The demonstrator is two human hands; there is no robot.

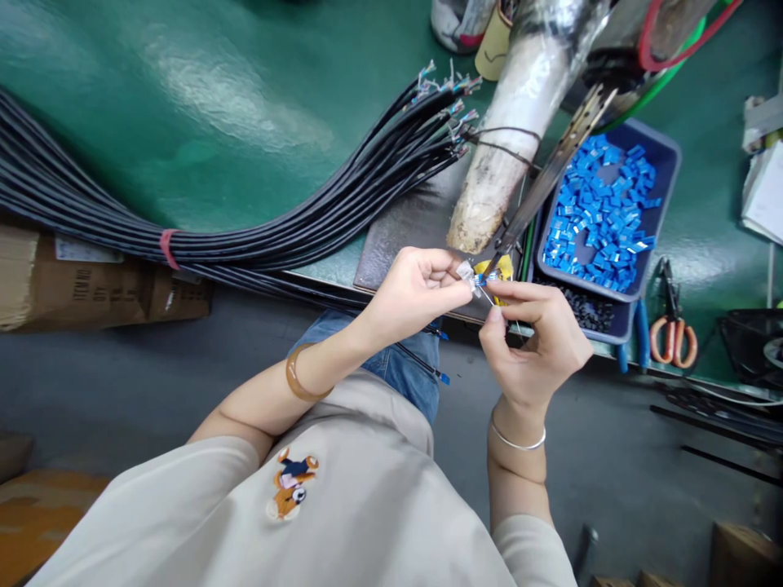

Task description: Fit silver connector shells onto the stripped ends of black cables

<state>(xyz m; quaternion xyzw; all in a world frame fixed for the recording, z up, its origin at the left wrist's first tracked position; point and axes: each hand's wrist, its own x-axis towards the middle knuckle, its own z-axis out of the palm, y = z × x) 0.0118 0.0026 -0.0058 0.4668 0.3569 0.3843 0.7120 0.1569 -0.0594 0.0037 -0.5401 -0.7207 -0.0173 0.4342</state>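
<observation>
Blue connector [482,280] sits between the two hands in my head view, near the front edge of the green bench [226,73]. I have the left hand [422,285] grasping a clear piece [466,273] by its fingertips, right against the connector. With the right hand [529,334] I pinch a thin wire [488,297] between thumb and fingers; I cannot tell whether it joins the connector. Just beyond, I see the lower end of a plastic-wrapped tube [498,167] and a long metal bar [547,179] slanting down toward the fingers. To the right, a tray [666,196] holds many blue parts [587,216], with orange-handled cutters [673,334] beside it. To the left, a red tie [167,249] wraps a bundle of black cables [263,244].
</observation>
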